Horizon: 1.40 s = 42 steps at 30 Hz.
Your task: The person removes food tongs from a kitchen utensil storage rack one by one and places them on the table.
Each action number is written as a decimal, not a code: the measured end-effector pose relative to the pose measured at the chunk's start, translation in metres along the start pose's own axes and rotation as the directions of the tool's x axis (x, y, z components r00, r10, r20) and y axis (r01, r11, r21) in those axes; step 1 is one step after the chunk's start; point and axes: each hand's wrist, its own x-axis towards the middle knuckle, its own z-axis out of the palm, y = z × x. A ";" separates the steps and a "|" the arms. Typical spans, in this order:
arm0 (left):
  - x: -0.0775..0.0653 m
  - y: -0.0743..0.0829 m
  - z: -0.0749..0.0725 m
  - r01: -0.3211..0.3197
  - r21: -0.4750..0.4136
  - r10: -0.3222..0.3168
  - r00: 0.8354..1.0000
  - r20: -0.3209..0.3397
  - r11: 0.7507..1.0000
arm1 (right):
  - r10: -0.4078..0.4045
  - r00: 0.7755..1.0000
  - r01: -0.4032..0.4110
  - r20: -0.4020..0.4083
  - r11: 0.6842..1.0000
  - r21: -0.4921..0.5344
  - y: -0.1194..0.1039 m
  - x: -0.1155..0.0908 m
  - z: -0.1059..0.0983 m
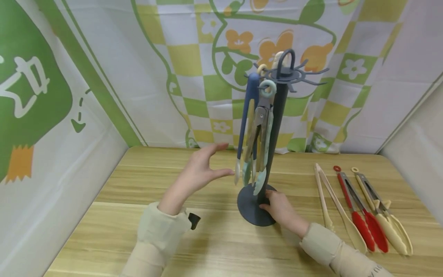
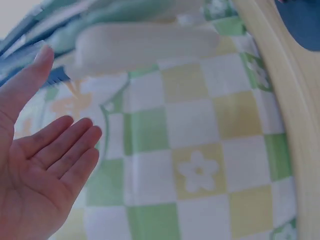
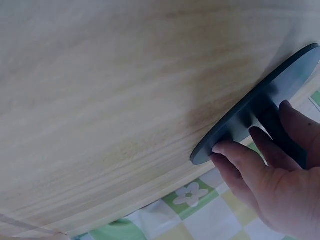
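Observation:
A dark grey rotating-style utensil stand rises from a round base and has a ring of hooks at its top. Navy tongs and mint-ringed tongs hang on its left side, with others partly hidden behind them. My left hand is held just left of the hanging tongs, thumb and fingers apart, holding nothing. In the left wrist view, its palm shows below blurred hanging utensils. Low on the pole, my right hand grips the stand, its fingers reaching the base in the right wrist view.
To the right on the wooden table lie beige tongs, red tongs and cream tongs, side by side. A small black piece shows beside the left sleeve. A patterned curtain hangs behind the table.

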 end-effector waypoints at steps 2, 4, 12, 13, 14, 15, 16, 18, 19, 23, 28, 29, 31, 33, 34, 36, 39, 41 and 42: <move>-0.002 0.008 0.000 -0.017 -0.014 0.017 0.999 -0.030 1.000 | 0.008 1.000 -0.008 0.002 1.000 -0.008 -0.001 0.000 -0.001; -0.004 0.015 0.000 -0.047 -0.018 0.046 0.997 -0.062 0.999 | 0.013 1.000 -0.013 -0.001 1.000 -0.012 -0.002 0.000 -0.001; -0.006 0.033 0.003 -0.217 0.031 0.218 0.954 -0.206 0.976 | 0.010 1.000 -0.011 -0.022 0.999 -0.031 -0.001 0.000 0.001; -0.006 0.035 0.003 -0.236 0.034 0.238 0.946 -0.220 0.971 | 0.012 1.000 -0.013 -0.023 0.999 -0.032 -0.001 0.000 0.002; -0.006 0.036 0.004 -0.250 0.034 0.251 0.940 -0.231 0.968 | 0.015 1.000 -0.015 -0.023 0.999 -0.031 0.000 0.000 0.002; -0.005 0.037 0.004 -0.268 0.036 0.268 0.933 -0.241 0.963 | 0.013 1.000 -0.014 -0.024 0.999 -0.033 0.000 0.000 0.002; -0.005 0.038 0.005 -0.285 0.033 0.284 0.925 -0.251 0.958 | 0.017 1.000 -0.018 -0.025 0.999 -0.033 0.000 0.000 0.002; -0.005 0.039 0.006 -0.302 0.029 0.299 0.917 -0.264 0.953 | 0.023 0.999 -0.024 -0.027 0.999 -0.028 0.000 0.001 0.003; -0.004 0.040 0.007 -0.305 0.023 0.299 0.915 -0.271 0.952 | 0.025 0.999 -0.026 -0.031 0.999 -0.029 0.000 0.001 0.003; -0.003 0.042 0.011 -0.294 -0.005 0.280 0.912 -0.299 0.956 | 0.033 0.999 -0.034 -0.043 0.999 -0.031 0.000 0.001 0.004; -0.001 0.046 0.017 -0.258 -0.040 0.228 0.909 -0.349 0.965 | 0.033 0.998 -0.035 -0.050 0.999 -0.041 0.000 0.001 0.004; -0.001 0.046 0.018 -0.257 -0.047 0.224 0.905 -0.361 0.965 | 0.032 0.998 -0.034 -0.052 0.999 -0.042 0.000 0.001 0.004; -0.001 0.048 0.020 -0.265 -0.053 0.225 0.897 -0.381 0.963 | 0.030 0.998 -0.032 -0.059 0.999 -0.042 -0.001 0.000 0.004; -0.001 0.051 0.022 -0.276 -0.053 0.233 0.887 -0.398 0.960 | 0.029 0.998 -0.032 -0.064 0.999 -0.041 -0.001 0.000 0.004; -0.001 0.052 0.023 -0.282 -0.052 0.238 0.883 -0.404 0.958 | 0.030 0.997 -0.032 -0.066 0.999 -0.041 -0.001 0.000 0.004; -0.001 0.055 0.025 -0.279 -0.037 0.240 0.879 -0.413 0.960 | 0.030 0.997 -0.033 -0.070 0.998 -0.044 -0.001 0.000 0.004; -0.001 0.059 0.027 -0.256 -0.008 0.230 0.883 -0.409 0.967 | 0.030 0.997 -0.034 -0.073 0.998 -0.047 -0.001 0.000 0.005; -0.001 0.061 0.029 -0.241 0.014 0.227 0.887 -0.403 0.970 | 0.024 0.997 -0.028 -0.076 0.998 -0.051 -0.001 0.000 0.005; -0.001 0.062 0.030 -0.239 0.020 0.227 0.888 -0.401 0.971 | 0.022 0.997 -0.026 -0.076 0.998 -0.049 -0.001 0.000 0.005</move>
